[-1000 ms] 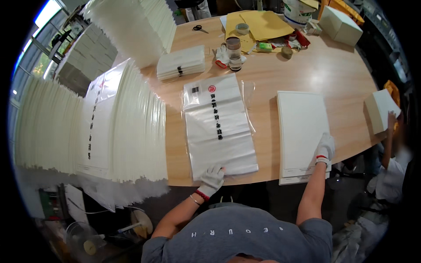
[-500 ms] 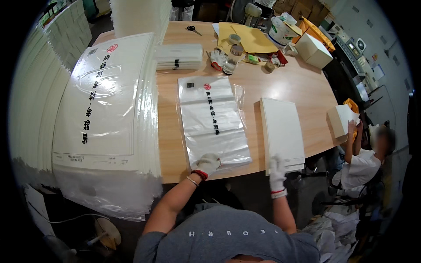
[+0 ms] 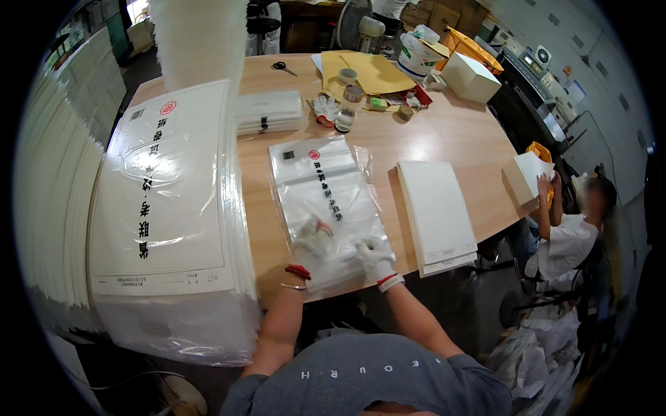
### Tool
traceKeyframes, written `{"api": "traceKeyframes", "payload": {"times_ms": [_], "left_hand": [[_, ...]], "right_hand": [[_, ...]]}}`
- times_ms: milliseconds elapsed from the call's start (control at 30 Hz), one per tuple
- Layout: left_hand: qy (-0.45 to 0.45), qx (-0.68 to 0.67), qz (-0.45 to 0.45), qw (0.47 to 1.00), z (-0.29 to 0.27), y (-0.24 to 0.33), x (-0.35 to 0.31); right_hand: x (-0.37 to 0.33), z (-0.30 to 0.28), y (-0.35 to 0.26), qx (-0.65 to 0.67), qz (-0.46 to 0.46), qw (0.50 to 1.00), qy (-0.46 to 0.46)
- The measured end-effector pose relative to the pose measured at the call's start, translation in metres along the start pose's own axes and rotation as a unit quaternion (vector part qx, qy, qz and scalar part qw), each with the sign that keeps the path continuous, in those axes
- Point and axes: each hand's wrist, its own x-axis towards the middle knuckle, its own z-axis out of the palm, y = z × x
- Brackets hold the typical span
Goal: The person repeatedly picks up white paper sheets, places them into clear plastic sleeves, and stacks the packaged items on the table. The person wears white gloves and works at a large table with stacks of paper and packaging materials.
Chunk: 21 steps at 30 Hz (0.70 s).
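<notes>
A stack of clear printed plastic bags (image 3: pixel 326 173) lies on the table in front of me. My left hand (image 3: pixel 313 239), in a white glove with a red cuff, is over the lower left part of the stack; motion smears its fingers. At the lower right of the stack is my right hand (image 3: pixel 377 260), gloved too, its fingers curled and seeming to pinch the plastic of the top bag. To the right of the bags sits a neat stack of white paper sheets (image 3: pixel 438 211), with neither hand on it.
Tall bagged paper stacks (image 3: pixel 163 201) fill the left side. Folded plastic bags (image 3: pixel 270 111), scissors (image 3: pixel 283 67), a jar (image 3: pixel 348 109), yellow envelopes (image 3: pixel 378 73) and a white bucket (image 3: pixel 418 55) occupy the far side. At right, a seated person (image 3: pixel 572 229) handles a white paper block (image 3: pixel 525 177).
My right hand has left the white paper stack and moved left onto the bags. The left hand has shifted up and inward over the bags. The whole view has tilted slightly.
</notes>
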Motion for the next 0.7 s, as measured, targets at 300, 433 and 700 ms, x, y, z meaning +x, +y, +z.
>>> {"api": "traceKeyframes", "payload": {"times_ms": [300, 433, 700], "left_hand": [[-0.019, -0.140, 0.067, 0.988, 0.024, 0.038, 0.026], [0.013, 0.063, 0.213, 0.975, 0.008, 0.099, 0.019], [0.084, 0.213, 0.286, 0.930, 0.015, 0.103, -0.029]], "right_hand": [[0.004, 0.004, -0.074, 0.074, -0.318, 0.944, 0.045], [0.025, 0.005, -0.050, -0.036, -0.307, 0.951, -0.005], [-0.030, -0.132, 0.022, -0.143, -0.201, 0.963, -0.107]]}}
